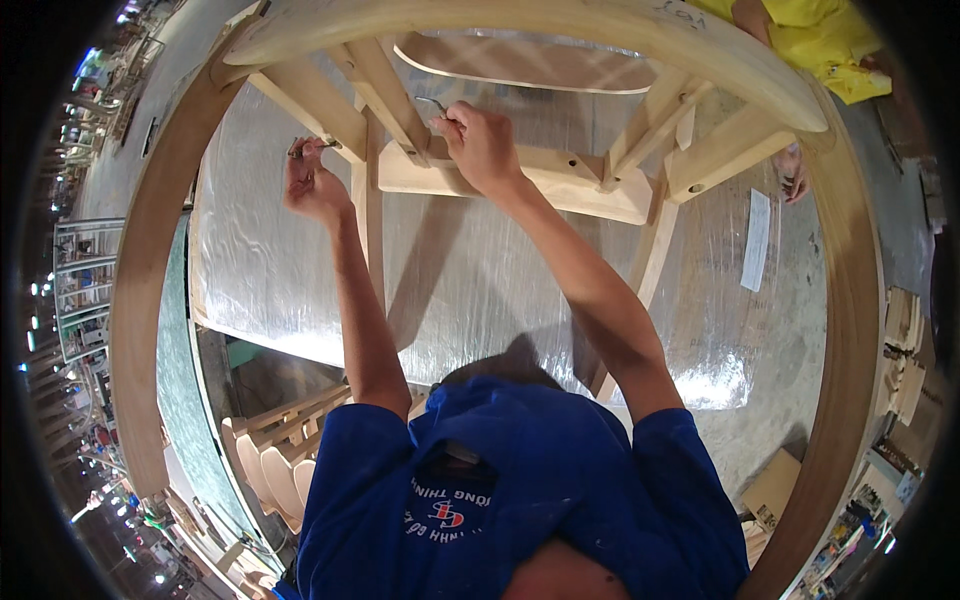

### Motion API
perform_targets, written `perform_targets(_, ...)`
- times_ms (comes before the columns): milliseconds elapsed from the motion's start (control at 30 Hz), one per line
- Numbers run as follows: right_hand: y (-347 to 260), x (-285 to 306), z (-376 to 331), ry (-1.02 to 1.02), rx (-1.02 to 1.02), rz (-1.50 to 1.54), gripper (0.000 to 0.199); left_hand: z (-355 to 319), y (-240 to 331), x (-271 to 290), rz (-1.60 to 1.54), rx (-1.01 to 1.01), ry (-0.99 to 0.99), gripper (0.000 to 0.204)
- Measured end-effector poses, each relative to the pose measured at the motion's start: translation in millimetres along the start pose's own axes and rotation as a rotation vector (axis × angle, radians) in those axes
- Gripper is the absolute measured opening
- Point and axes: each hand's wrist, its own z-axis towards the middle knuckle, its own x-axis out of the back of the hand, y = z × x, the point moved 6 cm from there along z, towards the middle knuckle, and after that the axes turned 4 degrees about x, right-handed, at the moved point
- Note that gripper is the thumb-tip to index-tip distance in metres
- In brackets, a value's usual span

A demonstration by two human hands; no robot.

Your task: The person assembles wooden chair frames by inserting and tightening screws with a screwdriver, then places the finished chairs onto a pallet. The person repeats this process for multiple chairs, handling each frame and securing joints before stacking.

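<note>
A pale wooden furniture frame stands before me, with a long curved rail (480,20) across its far side. My right hand (482,148) is closed around a thin bent metal rod that looks like a hex key (432,104); its tip shows beside a slanted brace (382,92). Below that brace runs a crosspiece (545,172) with dark bolt holes. To the left, my left hand (315,185) has its fingers pinched together at the end of another brace (308,105). Something small shows at those fingertips, too small to name.
Plastic-wrapped sheet material (480,270) lies under the frame. A person in a yellow top (830,45) is at the far right, one hand (790,172) beside the frame. Curved side members (150,260) flank me. Slatted wooden parts (285,455) are stacked at lower left.
</note>
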Motion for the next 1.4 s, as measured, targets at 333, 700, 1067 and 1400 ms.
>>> perform_targets(333,-2,7,17,-0.09,0.129,0.128,0.01,8,-6,5,0.124,0.113,-0.037,0.014)
perform_targets(700,1,13,10,-0.063,0.137,0.214,0.021,7,-11,14,0.267,0.03,-0.054,0.009)
perform_targets(1067,4,19,-3,0.052,0.023,0.008,0.025,-5,-11,6,0.255,0.048,-0.031,0.026)
perform_targets(1400,7,23,12,-0.097,0.02,0.139,0.018,-13,-6,-9,0.204,0.057,0.0,0.031)
